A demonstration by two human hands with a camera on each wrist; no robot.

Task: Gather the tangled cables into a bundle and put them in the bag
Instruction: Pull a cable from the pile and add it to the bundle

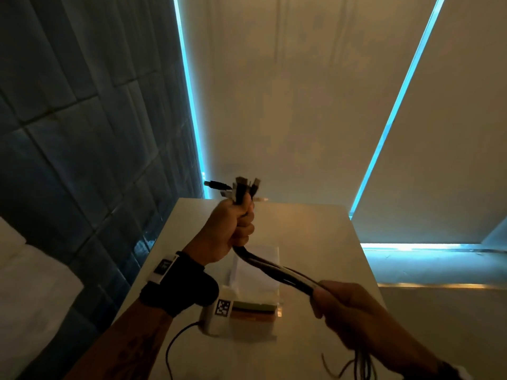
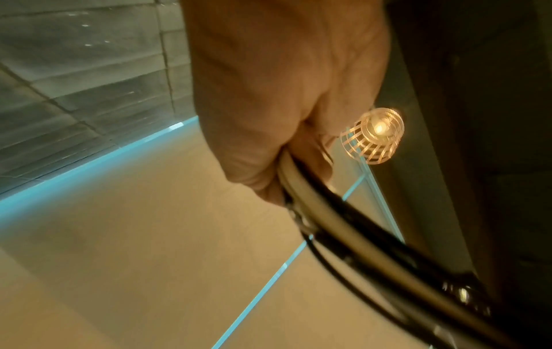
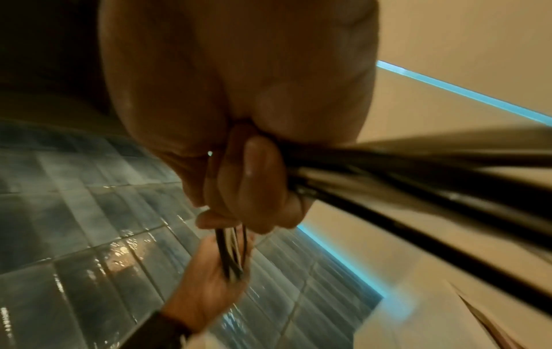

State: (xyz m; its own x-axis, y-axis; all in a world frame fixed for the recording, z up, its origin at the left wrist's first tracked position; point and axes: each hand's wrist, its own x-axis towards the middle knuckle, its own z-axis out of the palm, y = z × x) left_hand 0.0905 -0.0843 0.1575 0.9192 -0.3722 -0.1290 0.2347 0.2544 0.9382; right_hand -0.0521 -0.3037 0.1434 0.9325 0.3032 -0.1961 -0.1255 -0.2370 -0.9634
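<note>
A bundle of black and white cables (image 1: 277, 268) stretches between my two hands above the white table (image 1: 315, 223). My left hand (image 1: 236, 226) grips the bundle near its plug ends (image 1: 238, 187), which stick up out of the fist. Lower right, my right hand (image 1: 329, 294) grips the same bundle, and loose ends hang below it (image 1: 359, 366). The left wrist view shows the cables (image 2: 343, 222) leaving the left hand (image 2: 269, 141). In the right wrist view the right hand (image 3: 254, 184) is wrapped round the cables (image 3: 418, 170). A clear plastic bag (image 1: 255, 272) lies flat on the table under the bundle.
A white box with a square printed marker (image 1: 223, 307) and a thin black lead (image 1: 175, 341) sits on the near part of the table, with a flat striped item (image 1: 252, 308) beside it. Blue tiled wall (image 1: 68, 133) stands at left. A lit lamp (image 2: 373, 134) hangs overhead.
</note>
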